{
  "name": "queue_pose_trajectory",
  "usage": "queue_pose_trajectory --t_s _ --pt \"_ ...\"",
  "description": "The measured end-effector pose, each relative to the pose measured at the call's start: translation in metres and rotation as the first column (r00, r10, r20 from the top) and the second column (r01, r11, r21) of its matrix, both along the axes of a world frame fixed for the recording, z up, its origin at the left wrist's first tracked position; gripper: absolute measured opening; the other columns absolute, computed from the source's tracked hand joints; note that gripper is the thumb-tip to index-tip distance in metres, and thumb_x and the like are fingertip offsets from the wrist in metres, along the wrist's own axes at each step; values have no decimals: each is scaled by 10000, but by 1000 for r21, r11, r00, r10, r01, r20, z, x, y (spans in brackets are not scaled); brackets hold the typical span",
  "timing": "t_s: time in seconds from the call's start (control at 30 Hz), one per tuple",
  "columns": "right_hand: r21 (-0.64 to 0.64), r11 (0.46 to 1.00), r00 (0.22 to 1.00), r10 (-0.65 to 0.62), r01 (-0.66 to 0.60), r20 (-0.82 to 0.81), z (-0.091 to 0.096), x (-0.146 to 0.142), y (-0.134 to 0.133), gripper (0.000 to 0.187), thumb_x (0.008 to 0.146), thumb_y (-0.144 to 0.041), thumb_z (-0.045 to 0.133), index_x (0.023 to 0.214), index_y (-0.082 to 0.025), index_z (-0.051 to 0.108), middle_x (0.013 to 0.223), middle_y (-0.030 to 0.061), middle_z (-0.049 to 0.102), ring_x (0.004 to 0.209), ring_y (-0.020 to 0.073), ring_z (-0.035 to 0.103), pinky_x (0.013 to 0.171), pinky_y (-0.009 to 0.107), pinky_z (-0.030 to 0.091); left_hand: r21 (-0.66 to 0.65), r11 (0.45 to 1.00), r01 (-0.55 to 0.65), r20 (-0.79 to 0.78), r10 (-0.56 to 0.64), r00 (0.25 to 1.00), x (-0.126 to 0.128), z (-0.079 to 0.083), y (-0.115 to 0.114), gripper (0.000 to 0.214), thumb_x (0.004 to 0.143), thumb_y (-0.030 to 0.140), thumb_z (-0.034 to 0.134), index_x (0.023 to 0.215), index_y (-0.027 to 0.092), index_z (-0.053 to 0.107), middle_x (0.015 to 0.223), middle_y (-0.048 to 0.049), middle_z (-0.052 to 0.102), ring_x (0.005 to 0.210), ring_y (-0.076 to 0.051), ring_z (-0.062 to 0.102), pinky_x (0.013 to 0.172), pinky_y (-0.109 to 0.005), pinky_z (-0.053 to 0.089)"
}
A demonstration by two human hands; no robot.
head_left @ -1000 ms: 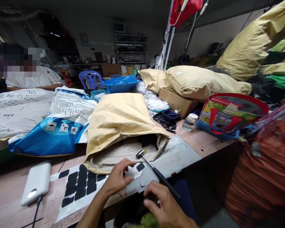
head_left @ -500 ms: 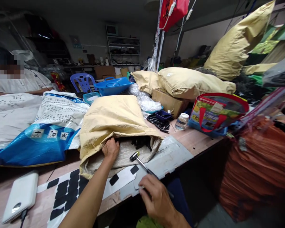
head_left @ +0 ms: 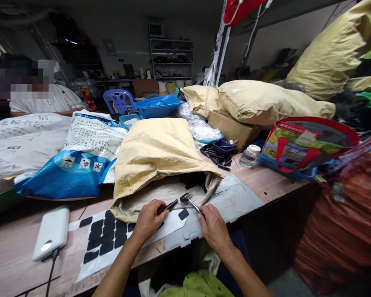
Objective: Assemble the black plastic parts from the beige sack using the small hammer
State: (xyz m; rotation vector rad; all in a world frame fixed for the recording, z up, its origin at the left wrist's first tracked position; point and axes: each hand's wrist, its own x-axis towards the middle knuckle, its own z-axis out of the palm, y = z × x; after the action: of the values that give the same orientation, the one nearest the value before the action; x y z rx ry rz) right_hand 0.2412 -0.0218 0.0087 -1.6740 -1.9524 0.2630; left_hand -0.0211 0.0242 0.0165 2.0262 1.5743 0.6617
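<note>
My left hand (head_left: 151,218) is closed on a slim black pen-shaped piece (head_left: 171,205), whose tip points right. In my right hand (head_left: 215,227) is a small hammer (head_left: 191,201), gripped by its shaft, with the head up and to the left near the black piece. Both hands are over the front of the table, before the open mouth of a beige sack (head_left: 156,146). Dark items (head_left: 193,180) show inside the sack, too dim to make out singly. Below my hands lies a white sheet (head_left: 170,226) with a black rounded square (head_left: 183,214) on it.
A white power bank (head_left: 52,233) with a cable and a sheet of black patches (head_left: 106,235) lie at left. Printed bags (head_left: 83,152) stand beyond. Black pieces (head_left: 216,156), a jar (head_left: 250,156) and a red-handled bag (head_left: 303,144) are at right. Another person (head_left: 49,99) sits far left.
My left hand has come out of the sack's mouth with the black piece. My right hand has moved up the hammer's shaft, and the hammer has shifted closer to it. The view has turned left.
</note>
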Motion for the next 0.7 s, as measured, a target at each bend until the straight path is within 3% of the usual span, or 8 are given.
queue_pose_trajectory --t_s 0.13,0.27,0.4,0.53,0.7 --pt "8 999 975 51 -51 -217 12 1 -12 233 1013 -215 429 1126 -191 631 1013 81 653 960 225 639 847 341 525 97 994 -51 -6 51 999 14 -4 -10 159 863 334 684 979 232 720 935 -34 712 913 -235 649 841 -356 407" --pt "17 995 940 101 -101 -326 22 -4 -26 266 1037 -248 405 1163 -209 637 1042 78 678 979 209 671 858 314 547 101 994 -39 27 36 999 24 -13 -20 138 858 332 715 962 243 734 935 -26 715 925 -234 646 864 -377 377" --pt "35 991 935 136 -132 -327 19 -8 -36 273 1031 -238 438 1188 -204 659 1038 85 698 983 213 688 879 319 566 84 996 -32 36 29 999 28 -19 -28 160 821 324 755 969 263 752 921 -15 709 947 -241 629 878 -386 358" --pt "88 978 941 207 -190 -266 14 -11 -42 378 1034 -187 415 1365 -209 596 1098 99 687 1031 207 684 913 315 568 59 997 -58 42 56 998 28 -20 -28 163 810 326 762 964 271 761 928 -8 712 951 -238 619 874 -382 348" --pt "156 968 958 225 -199 -178 16 -16 -46 470 1039 -143 394 1481 -240 521 983 76 624 869 177 664 816 277 567 44 996 -74 55 71 996 29 -20 -27 138 805 300 765 937 265 755 924 -10 710 969 -238 607 865 -378 335"
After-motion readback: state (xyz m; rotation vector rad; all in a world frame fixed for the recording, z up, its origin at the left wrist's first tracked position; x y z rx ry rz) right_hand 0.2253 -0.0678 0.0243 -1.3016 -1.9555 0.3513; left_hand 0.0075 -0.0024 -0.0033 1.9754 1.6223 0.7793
